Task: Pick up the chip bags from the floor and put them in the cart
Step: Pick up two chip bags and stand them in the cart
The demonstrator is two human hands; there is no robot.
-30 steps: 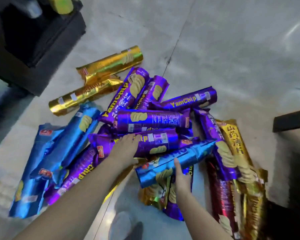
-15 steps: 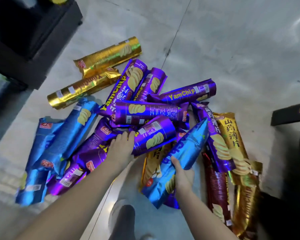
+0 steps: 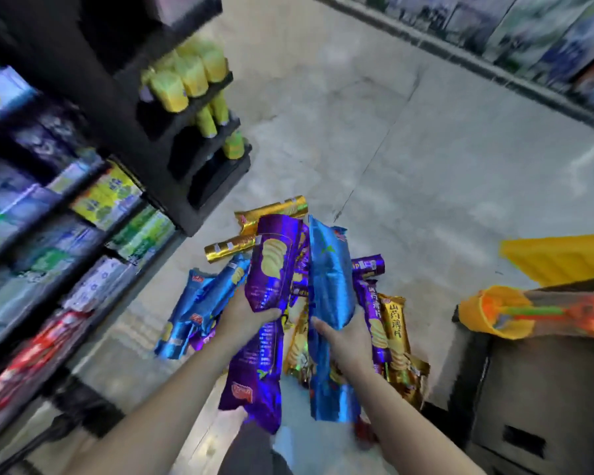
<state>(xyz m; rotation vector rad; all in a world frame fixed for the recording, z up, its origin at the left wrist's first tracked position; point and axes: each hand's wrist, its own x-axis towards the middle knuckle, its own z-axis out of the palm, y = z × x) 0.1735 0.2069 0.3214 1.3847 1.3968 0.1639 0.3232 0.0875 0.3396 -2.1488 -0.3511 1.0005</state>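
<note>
The left hand has its fingers clamped round a purple chip bag, held upright above the floor. The right hand grips a blue chip bag just beside it. More bags lie heaped below; the orange-handled cart stands right.

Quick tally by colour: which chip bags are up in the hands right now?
Purple bag: 1, in the left hand
Blue bag: 1, in the right hand
Total: 2
More bags lie on the floor, but they overlap too much to count.
</note>
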